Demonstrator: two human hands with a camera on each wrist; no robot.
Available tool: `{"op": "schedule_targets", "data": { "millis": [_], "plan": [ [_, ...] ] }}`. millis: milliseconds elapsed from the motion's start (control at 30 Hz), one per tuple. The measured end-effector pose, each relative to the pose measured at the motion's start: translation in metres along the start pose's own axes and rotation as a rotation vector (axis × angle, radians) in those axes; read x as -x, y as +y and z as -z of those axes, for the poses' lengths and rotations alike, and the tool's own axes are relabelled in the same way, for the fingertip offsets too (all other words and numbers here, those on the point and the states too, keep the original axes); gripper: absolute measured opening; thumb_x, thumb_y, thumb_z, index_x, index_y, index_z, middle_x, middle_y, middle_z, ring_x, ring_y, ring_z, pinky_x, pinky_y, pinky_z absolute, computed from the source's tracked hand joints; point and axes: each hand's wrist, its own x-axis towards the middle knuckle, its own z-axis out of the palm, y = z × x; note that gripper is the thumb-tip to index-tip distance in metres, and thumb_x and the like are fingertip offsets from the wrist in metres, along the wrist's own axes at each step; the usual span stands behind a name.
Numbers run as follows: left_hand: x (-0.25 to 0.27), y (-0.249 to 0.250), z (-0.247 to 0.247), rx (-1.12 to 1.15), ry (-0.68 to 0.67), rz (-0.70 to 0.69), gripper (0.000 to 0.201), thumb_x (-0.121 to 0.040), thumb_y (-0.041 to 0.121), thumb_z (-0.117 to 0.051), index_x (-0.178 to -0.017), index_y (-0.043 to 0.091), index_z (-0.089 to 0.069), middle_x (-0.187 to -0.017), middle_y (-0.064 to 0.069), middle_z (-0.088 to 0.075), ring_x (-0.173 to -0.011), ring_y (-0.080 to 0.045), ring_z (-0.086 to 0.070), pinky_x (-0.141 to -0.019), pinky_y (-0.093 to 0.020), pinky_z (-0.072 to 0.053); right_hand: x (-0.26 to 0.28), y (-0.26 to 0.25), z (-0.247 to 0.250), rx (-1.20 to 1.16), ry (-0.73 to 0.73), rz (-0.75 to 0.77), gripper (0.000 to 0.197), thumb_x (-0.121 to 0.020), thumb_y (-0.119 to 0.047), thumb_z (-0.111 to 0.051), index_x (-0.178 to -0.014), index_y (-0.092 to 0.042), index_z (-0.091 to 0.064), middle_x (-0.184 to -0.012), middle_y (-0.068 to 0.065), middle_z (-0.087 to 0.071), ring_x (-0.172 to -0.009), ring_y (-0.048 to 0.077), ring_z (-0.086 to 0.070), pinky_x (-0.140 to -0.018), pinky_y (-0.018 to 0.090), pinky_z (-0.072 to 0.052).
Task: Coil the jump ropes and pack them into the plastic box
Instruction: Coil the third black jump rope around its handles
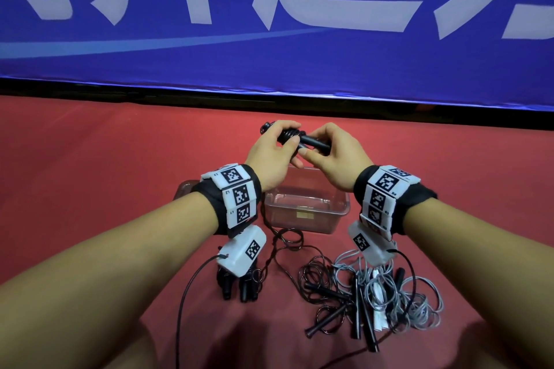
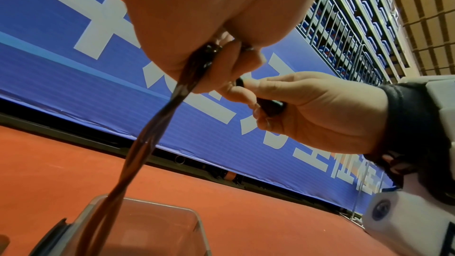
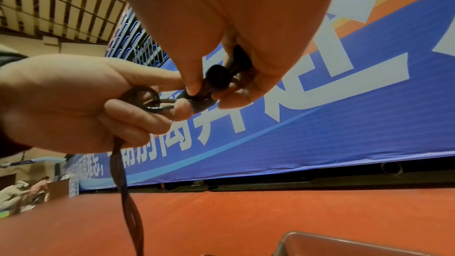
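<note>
So both hands are up over the clear plastic box (image 1: 305,213), working one black jump rope (image 1: 295,136). The left hand (image 1: 274,153) is curled round the wound-up cord loops plus the handle ends, and the right hand (image 1: 335,156) pinches the far end of the black handles (image 1: 314,144), fingers and thumb closed on them. The loose tail of cord (image 1: 271,237) hangs from under the left hand down to the red floor (image 1: 105,159).

My take: the cord is thin, light and springy, so it'll want to unwind the second you relax. The handles are the only stiff bit, so grab there and keep a thumb pressed on the wraps. Looks slick too.

Nearer me than both hands sits the pile of other ropes (image 1: 344,299), black and grey (image 1: 419,299), all tangled. A black bundle (image 1: 239,283) lies below the left wrist.
</note>
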Motion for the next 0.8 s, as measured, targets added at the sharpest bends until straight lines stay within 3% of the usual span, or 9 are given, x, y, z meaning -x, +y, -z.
{"op": "schedule_targets", "data": {
  "millis": [100,167,233,333,433,533,633,700,800],
  "plan": [
    [0.003,0.001,0.0,0.04,-0.022,-0.028,0.021,-0.105,0.013,-0.05,-0.113,0.03,-0.057,-0.077,-0.001,-0.07,-0.068,-0.017,-0.069,-0.072,-0.034,-0.054,0.001,-0.004,0.0,-0.172,-0.049,-0.099,0.029,-0.086,-0.028,-0.078,-0.1,-0.02,-0.055,-0.087,0.002,-0.069,-0.071,0.02,-0.07,-0.071,0.036,-0.059],
    [0.007,0.003,0.002,0.028,-0.053,-0.038,0.02,-0.105,0.012,-0.05,-0.114,0.028,-0.057,-0.075,-0.003,-0.069,-0.062,-0.009,-0.066,-0.063,-0.027,-0.05,0.004,-0.007,0.003,-0.405,-0.134,-0.219,0.027,-0.089,-0.018,-0.075,-0.103,-0.014,-0.053,-0.085,0.011,-0.072,-0.063,0.025,-0.071,-0.066,0.041,-0.06],
    [0.011,0.005,0.004,-0.022,-0.073,-0.046,0.02,-0.105,0.014,-0.05,-0.118,0.027,-0.057,-0.073,-0.005,-0.069,-0.051,-0.001,-0.059,-0.052,-0.02,-0.039,0.007,-0.011,0.008,-0.605,-0.214,-0.333,0.021,-0.095,-0.016,-0.068,-0.106,-0.013,-0.05,-0.085,0.018,-0.071,-0.06,0.027,-0.07,-0.059,0.036,-0.058],
    [0.016,0.011,0.005,-0.003,-0.104,-0.087,0.022,-0.106,0.013,-0.049,-0.124,0.021,-0.057,-0.078,-0.01,-0.07,-0.046,0.004,-0.055,-0.047,-0.013,-0.038,0.011,-0.014,0.015,-0.701,-0.305,-0.448,0.015,-0.1,-0.029,-0.059,-0.106,-0.017,-0.054,-0.086,0.017,-0.073,-0.06,0.024,-0.069,-0.055,0.028,-0.057],
    [0.015,0.015,0.006,0.02,-0.112,-0.123,0.025,-0.106,0.011,-0.048,-0.127,0.021,-0.056,-0.083,-0.015,-0.071,-0.042,0.003,-0.052,-0.047,-0.01,-0.04,0.009,-0.013,0.019,-0.721,-0.438,-0.534,0.037,-0.1,-0.048,-0.049,-0.102,-0.014,-0.066,-0.077,0.007,-0.07,-0.05,0.012,-0.056,-0.048,0.021,-0.05],
    [0.011,0.013,0.007,0.038,-0.105,-0.1,0.031,-0.107,0.02,-0.049,-0.132,0.035,-0.056,-0.078,-0.008,-0.072,-0.042,-0.015,-0.048,-0.045,-0.023,-0.042,0.006,-0.013,0.019,-0.771,-0.486,-0.473,0.032,-0.102,-0.045,-0.046,-0.102,-0.017,-0.061,-0.069,0.0,-0.051,-0.047,0.01,-0.035,-0.045,0.02,-0.036],
    [0.01,0.013,0.009,0.038,-0.113,-0.039,0.041,-0.106,0.019,-0.05,-0.141,0.041,-0.05,-0.07,0.003,-0.068,-0.044,-0.02,-0.059,-0.044,-0.019,-0.042,0.005,-0.012,0.014,-0.737,-0.406,-0.38,0.018,-0.105,-0.033,-0.046,-0.116,-0.02,-0.054,-0.068,0.0,-0.047,-0.046,0.01,-0.03,-0.046,0.022,-0.031],
    [0.012,0.017,0.008,0.069,-0.143,0.009,0.051,-0.103,0.013,-0.053,-0.144,0.043,-0.046,-0.07,-0.009,-0.066,-0.046,-0.023,-0.061,-0.041,-0.016,-0.041,0.004,-0.009,0.009,-0.603,-0.314,-0.311,0.019,-0.105,-0.029,-0.048,-0.122,-0.021,-0.053,-0.064,0.001,-0.047,-0.045,0.011,-0.033,-0.047,0.023,-0.03],
    [0.013,0.02,0.009,0.084,-0.175,0.053,0.06,-0.101,0.008,-0.055,-0.148,0.042,-0.042,-0.1,-0.029,-0.07,-0.046,-0.024,-0.057,-0.039,-0.016,-0.04,0.002,-0.002,0.007,-0.32,-0.213,-0.182,0.025,-0.104,-0.03,-0.05,-0.129,-0.027,-0.049,-0.064,-0.002,-0.05,-0.043,0.007,-0.043,-0.048,0.025,-0.035]
  ]
}}
